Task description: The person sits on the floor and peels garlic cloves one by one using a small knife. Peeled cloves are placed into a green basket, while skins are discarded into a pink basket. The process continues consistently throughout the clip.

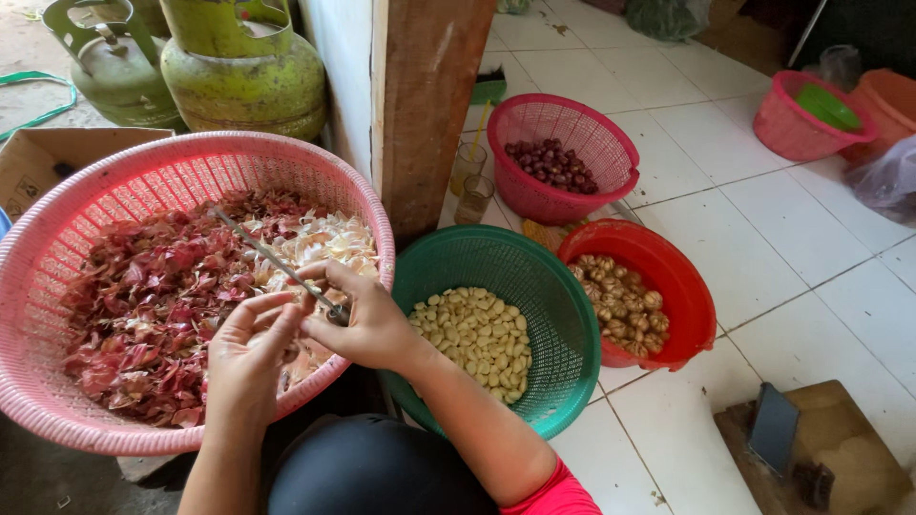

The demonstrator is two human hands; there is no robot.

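My right hand (367,322) grips a thin metal knife (267,254) whose blade points up and left over the large pink basket (57,229). My left hand (250,351) is next to it, its fingers pinched around a small clove pressed against the knife; the clove is mostly hidden. Both hands hover over the pink basket's near right rim. The basket holds red onion skins (153,296) and pale garlic skins (329,243). Right of my hands, a green basket (563,315) holds peeled garlic cloves (477,339).
A red bowl (687,296) holds unpeeled garlic. A pink basket (611,153) farther back holds shallots, with two glasses (469,181) beside it. Green gas cylinders (239,76) and a wooden post (425,105) stand at the back. A phone (773,429) lies on a board at the right.
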